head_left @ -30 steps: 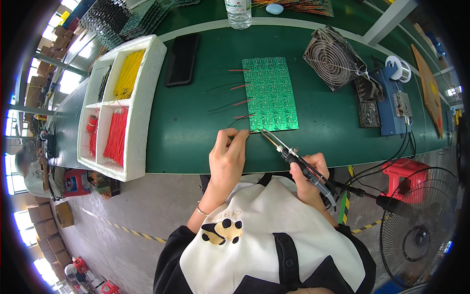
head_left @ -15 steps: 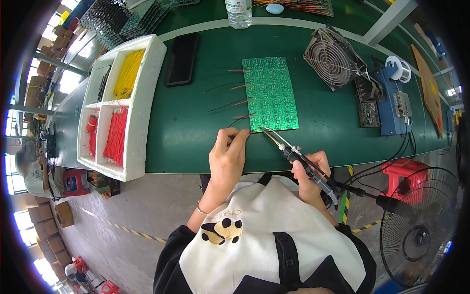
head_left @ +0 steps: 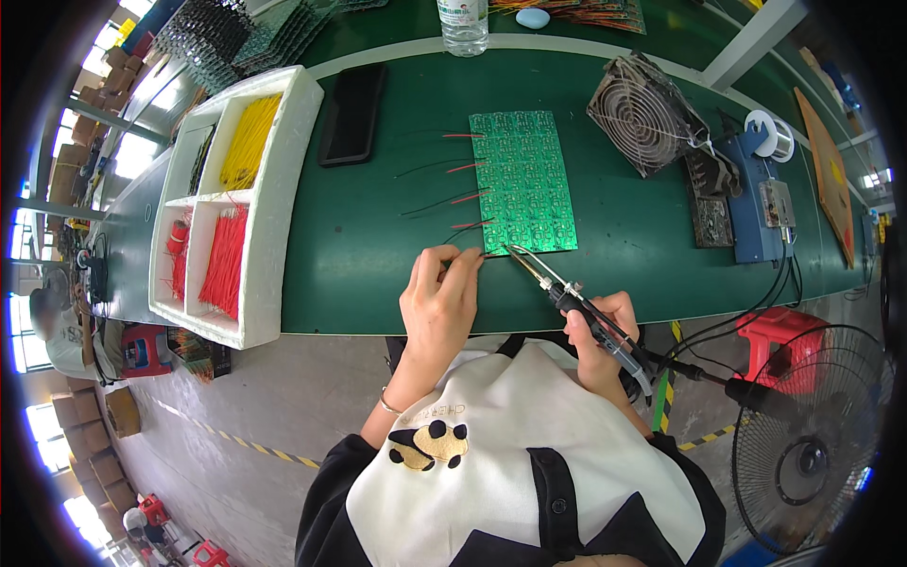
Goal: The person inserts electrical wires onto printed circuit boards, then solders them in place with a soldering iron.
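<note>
A green circuit board panel [head_left: 524, 180] lies flat on the green table, with several red and black wires [head_left: 463, 198] sticking out from its left edge. My right hand [head_left: 597, 331] is closed round a soldering iron [head_left: 590, 323], whose tip rests at the panel's near left corner. Beside that corner, my left hand [head_left: 442, 293] pinches a thin wire [head_left: 486, 255] that reaches the board's edge; most of this wire is hidden by the fingers, and its colour is hard to make out.
At left stands a white foam box [head_left: 300, 180] with red and yellow wires. A black phone [head_left: 352, 115] lies near it. To the right are a small square fan [head_left: 641, 113], a blue soldering station [head_left: 751, 213] and a solder reel [head_left: 770, 135]. A bottle [head_left: 464, 28] stands at the back.
My left hand has shifted very slightly left. The iron's tip stays by the panel's near left corner, and the rest looks the same.
</note>
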Demonstrator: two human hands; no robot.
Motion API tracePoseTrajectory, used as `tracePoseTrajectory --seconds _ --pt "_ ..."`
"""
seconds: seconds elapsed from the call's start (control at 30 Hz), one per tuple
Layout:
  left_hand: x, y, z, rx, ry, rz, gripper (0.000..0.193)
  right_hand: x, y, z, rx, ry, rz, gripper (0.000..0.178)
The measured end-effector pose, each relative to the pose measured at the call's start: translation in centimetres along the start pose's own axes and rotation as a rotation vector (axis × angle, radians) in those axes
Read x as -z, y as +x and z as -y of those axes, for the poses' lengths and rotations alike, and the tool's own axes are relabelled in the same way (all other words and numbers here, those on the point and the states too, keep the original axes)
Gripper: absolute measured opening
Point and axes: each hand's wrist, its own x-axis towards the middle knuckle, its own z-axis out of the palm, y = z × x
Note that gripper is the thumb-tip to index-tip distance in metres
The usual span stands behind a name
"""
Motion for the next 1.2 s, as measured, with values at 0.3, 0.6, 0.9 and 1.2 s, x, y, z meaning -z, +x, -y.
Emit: tracePoseTrajectory --seconds 0.3,0.6,0.9,1.2 --pt "0.7 1.3 0.0 -0.083 0.147 0.099 0.019 1.5 4.1 0.7 0.126 -0.006 -0.232 0.013" --pt "0.6 2.6 0.8 0.061 0.1 0.171 0.008 1.7 5.4 -0.2 0.144 0.108 -0.27 0.013" --pt "-1.1 3.1 1.4 0.179 -0.017 0.254 0.014 2.4 5.2 -1.1 0.193 0.065 -0.284 0.017" --pt "0.9 0.7 0.7 0.191 0.002 0.22 0.011 1.7 5.1 -0.6 0.209 0.021 -0.302 0.016"
